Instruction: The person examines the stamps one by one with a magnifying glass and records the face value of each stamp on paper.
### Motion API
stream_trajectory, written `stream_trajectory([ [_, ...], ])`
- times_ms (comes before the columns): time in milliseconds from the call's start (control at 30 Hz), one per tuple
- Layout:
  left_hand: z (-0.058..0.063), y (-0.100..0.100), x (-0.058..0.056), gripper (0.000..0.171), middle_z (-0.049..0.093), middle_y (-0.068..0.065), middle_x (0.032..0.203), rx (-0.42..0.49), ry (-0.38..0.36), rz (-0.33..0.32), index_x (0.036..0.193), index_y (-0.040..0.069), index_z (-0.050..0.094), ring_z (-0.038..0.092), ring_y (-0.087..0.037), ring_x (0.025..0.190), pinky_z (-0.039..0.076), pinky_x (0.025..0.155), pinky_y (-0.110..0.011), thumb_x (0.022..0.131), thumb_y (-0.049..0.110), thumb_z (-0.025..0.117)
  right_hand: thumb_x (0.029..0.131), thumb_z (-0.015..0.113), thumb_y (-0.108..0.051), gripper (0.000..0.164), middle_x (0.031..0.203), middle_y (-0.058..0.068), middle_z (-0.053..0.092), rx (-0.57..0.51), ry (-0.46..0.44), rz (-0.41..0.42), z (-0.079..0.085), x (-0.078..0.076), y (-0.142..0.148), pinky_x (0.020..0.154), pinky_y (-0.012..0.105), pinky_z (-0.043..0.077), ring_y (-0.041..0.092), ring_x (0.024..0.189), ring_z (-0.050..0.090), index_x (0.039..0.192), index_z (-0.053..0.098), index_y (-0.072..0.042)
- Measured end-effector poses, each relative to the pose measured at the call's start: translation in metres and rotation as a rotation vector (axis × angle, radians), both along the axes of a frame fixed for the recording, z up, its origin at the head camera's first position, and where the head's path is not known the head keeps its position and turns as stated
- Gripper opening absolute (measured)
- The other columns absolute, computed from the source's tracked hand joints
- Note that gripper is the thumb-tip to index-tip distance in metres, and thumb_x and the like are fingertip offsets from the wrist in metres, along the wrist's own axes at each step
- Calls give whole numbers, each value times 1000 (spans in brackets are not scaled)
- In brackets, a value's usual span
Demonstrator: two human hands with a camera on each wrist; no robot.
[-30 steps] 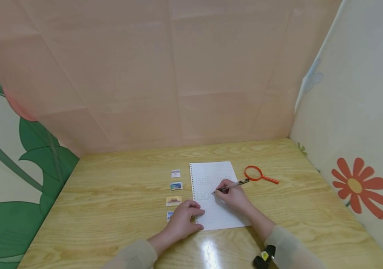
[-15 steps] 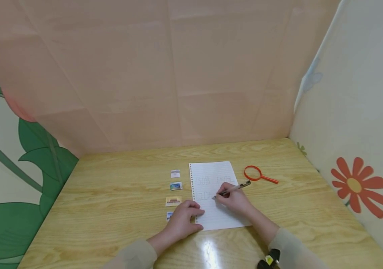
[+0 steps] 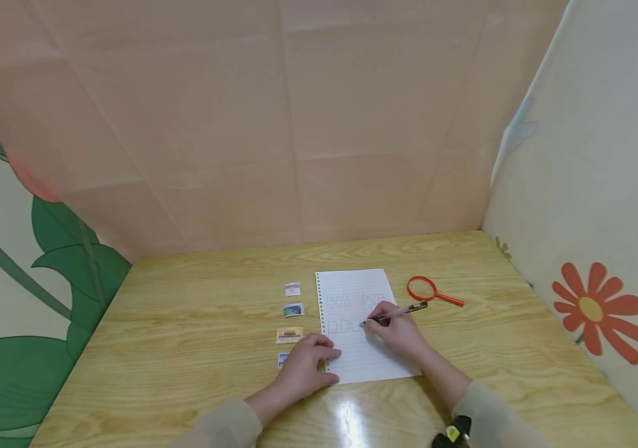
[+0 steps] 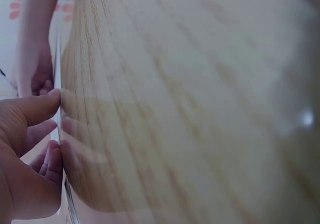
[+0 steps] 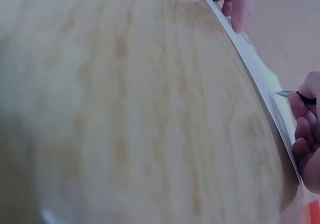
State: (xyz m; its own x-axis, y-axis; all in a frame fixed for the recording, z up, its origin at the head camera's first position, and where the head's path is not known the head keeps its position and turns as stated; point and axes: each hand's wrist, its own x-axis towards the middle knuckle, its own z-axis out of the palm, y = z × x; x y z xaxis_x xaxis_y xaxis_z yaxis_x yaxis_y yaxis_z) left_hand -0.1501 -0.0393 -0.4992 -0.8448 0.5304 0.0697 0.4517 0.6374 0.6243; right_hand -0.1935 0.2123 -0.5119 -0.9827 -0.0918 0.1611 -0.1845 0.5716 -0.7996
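A pen (image 3: 408,308) is pinched in my right hand (image 3: 398,333), its tip at or just over the lined sheet of paper (image 3: 360,364). In the right wrist view the pen tip (image 5: 284,93) points at the sheet beside the curled fingers. Faint writing, reading roughly "150" and "120" with characters after them, stands on the upper half of the page. My left hand (image 3: 305,367) rests on the sheet's lower left edge with thumb and fingers spread. Just left of the paper lie several small stamp-like pictures, such as a yellow one (image 3: 289,335); the lowest (image 3: 282,359) is partly covered by my left hand.
To the right of the sheet lies a red magnifying glass (image 3: 435,292). The wooden table (image 3: 196,330) meets a pink-beige cloth wall (image 3: 296,155) at the back and a flower-patterned wall (image 3: 587,205) on the right. A black strap device (image 3: 453,432) sits at my right sleeve.
My right hand has shifted slightly to the right with the pen, and more of the second line of writing shows. The left hand, paper and small pictures have stayed put.
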Motion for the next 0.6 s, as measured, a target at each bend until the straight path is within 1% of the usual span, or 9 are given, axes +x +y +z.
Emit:
stream_trajectory([
  [133, -1, 0, 0, 45, 58, 2, 118, -4, -11, 2, 119, 13, 73, 54, -15, 108, 46, 96, -34, 77, 23, 86, 83, 73, -5, 10, 68, -3, 52, -17, 19, -24, 1, 0, 2, 54, 21, 38, 12, 63, 47, 87, 65, -10],
  [200, 0, 0, 0, 45, 58, 3, 119, -2, -18, 2, 119, 14, 73, 54, -15, 108, 46, 96, -34, 77, 23, 86, 84, 73, -5, 10, 70, -3, 53, -20, 29, -29, 1, 0, 4, 54, 21, 39, 11, 63, 47, 87, 65, -10],
  [333, -1, 0, 0, 45, 58, 3, 119, 4, -21, 1, 119, 14, 73, 54, -15, 109, 46, 97, -35, 77, 23, 86, 84, 75, -3, 13, 75, -3, 56, -12, 78, -42, 2, -2, 9, 53, 21, 41, 9, 64, 48, 89, 65, -9],
  [467, -1, 0, 0, 45, 58, 2, 119, 8, -18, 1, 119, 13, 73, 54, -15, 108, 46, 97, -34, 77, 22, 86, 83, 75, -1, 15, 76, -2, 59, -19, 122, -22, 5, -3, 14, 53, 21, 41, 8, 64, 47, 92, 65, -7],
  [600, -2, 0, 0, 45, 58, 2, 119, 8, -14, 1, 120, 13, 73, 54, -15, 109, 45, 97, -34, 77, 22, 86, 83, 74, 2, 16, 79, 2, 62, -74, 135, 13, 8, -3, 18, 55, 21, 42, 8, 65, 49, 94, 64, -4],
])
